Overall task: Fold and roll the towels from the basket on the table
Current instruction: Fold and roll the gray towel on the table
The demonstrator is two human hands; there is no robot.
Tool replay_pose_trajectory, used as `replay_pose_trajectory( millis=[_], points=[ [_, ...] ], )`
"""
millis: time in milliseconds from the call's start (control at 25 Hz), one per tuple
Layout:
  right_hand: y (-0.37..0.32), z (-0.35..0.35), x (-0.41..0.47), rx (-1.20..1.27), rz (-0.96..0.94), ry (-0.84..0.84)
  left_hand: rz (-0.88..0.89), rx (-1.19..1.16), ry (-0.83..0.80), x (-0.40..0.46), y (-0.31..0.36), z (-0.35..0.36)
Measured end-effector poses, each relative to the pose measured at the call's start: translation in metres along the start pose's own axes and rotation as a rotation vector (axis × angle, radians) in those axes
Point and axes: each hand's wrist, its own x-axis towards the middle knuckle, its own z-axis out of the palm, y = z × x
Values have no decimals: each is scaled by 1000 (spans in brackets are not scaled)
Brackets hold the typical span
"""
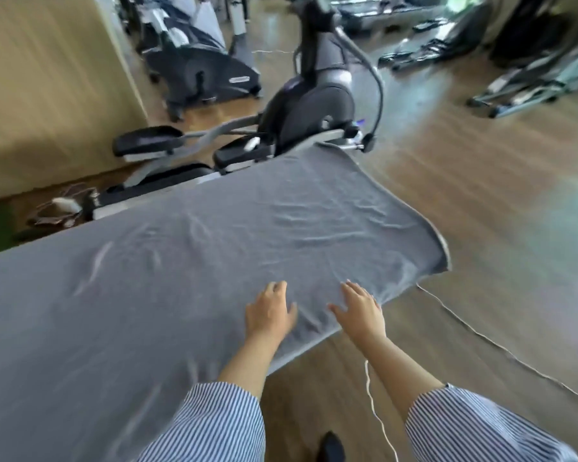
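two hands lie flat on one large grey towel (187,261) that is spread wide over a raised surface, hiding that surface wholly, so whether it is the table cannot be told. the towel runs from the left edge of the view to a rounded far right corner, with shallow wrinkles across its middle and its near right edge hanging over the wooden floor (481,195).

the left hand (269,315) rests palm down near the towel's near edge, fingers straight and slightly spread, gripping nothing. the right hand (359,311) rests just beside it, apart from it, also palm down on the cloth with fingers spread and relaxed, close to where the towel's edge drops away. both forearms come up from the bottom of the view in blue and white striped sleeves (214,425) pushed up above the wrists.

a thin white cord (376,418) hangs between the arms and trails on down, and another thin line runs across the floor to the right of the towel. a dark shoe tip (329,446) shows at the bottom between the sleeves.

beyond the towel stands an elliptical trainer (311,105) with grey pedals, its base touching the line of the towel's far edge in view. further gym machines stand behind it, blurred, and a tan wall (47,78) fills the upper left.
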Motion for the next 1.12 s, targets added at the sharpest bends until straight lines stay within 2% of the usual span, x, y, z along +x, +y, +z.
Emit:
replay_pose_trajectory(
  millis=[160, 360, 480, 680, 840, 1120],
  points=[
    [94, -36, 7, 13, 152, 27, 103, 22, -34, 28, 92, 31],
    [153, -65, 22, 45, 249, 88, 178, 98, -78, 62, 162, 59],
    [171, -75, 53, 36, 220, 116, 160, 105, -82, 96, 192, 67],
    [187, -96, 145, 28, 130, 58, 134, 124, -75, 177, 228, 75],
    [184, -113, 221, 29, 29, 20, 47, 115, -63, 247, 245, 67],
    [171, -117, 318, 5, -168, -131, -125, 82, -11, 312, 249, 66]
  ],
)
